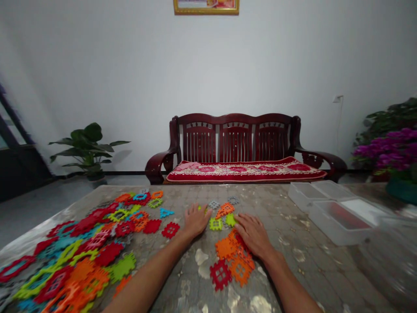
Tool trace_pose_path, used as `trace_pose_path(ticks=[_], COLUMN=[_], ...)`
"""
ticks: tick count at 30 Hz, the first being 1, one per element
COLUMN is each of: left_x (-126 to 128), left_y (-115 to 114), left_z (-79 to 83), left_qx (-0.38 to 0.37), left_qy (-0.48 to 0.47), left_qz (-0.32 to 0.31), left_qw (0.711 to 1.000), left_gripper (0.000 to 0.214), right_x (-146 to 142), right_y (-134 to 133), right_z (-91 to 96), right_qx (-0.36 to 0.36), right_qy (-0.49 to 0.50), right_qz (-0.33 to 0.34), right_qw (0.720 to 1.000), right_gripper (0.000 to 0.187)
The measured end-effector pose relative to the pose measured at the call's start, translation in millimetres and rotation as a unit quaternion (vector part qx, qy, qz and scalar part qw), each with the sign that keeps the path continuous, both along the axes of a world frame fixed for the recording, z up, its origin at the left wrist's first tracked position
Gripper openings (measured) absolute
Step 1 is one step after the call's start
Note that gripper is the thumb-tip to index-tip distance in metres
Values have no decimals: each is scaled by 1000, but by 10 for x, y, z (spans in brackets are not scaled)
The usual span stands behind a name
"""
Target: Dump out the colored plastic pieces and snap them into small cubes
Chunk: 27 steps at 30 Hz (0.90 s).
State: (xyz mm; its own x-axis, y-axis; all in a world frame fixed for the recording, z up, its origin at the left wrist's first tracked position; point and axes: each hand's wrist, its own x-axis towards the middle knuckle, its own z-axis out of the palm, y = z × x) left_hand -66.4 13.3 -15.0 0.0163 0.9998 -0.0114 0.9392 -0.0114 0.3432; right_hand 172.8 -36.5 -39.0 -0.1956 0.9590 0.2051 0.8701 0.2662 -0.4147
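Note:
My left hand [196,220] lies palm down on the table with its fingers stretched out, over a yellow-green plastic tile that shows only in part between them. Fingers extended, my right hand [254,234] rests at the edge of a lime green interlocking tile [230,220] and partly covers several orange tiles [225,248]. Between the hands are a lime window tile [215,224], an orange tile [225,210] and a grey tile [214,204]. Closer to me, a red window tile [220,274] touches an orange window tile [240,270].
A large heap of mixed coloured tiles [107,254] spreads over the table's left side. Near it lie a blue triangle [166,212] and a red window tile [170,230]. Clear plastic boxes [339,224] stand at the right. Behind the table is a wooden bench [236,134].

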Motion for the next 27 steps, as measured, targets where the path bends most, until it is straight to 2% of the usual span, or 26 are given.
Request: trace_pose_path(ticks=[3,5,10,13,16,18,21,24,27], left_x=[190,268,415,592,795,892,934,860,714], left_y=[-102,-73,358,629,751,754,693,596,462], left_z=[-32,3,101,79,34,15,22,64,117], left_qx=[28,53,50,17,-1,5,28,45,62], left_qy=[-44,-79,-69,-45,-28,-23,-25,-35,-50], left_qz=[-71,-86,-77,-72,-92,-116,-150,-170,-179], left_qw=[996,992,993,996,995,993,988,984,981], left_gripper=[58,60,58,68,75,74,54,44,46], right_x=[25,38,11,-21,-39,-45,-54,-61,-57], right_y=[26,47,38,4,-22,-29,-24,-9,8], right_z=[0,0,18,26,30,35,41,36,26], right_qx=[20,28,21,13,9,7,10,21,38], right_qy=[37,65,59,20,-7,-17,-19,-16,-11], right_qz=[-2,-16,-42,-36,-34,-35,-39,-45,-45], right_qw=[999,997,997,999,999,999,999,999,998], right_gripper=[47,48,50,52,52,52,49,45,42])
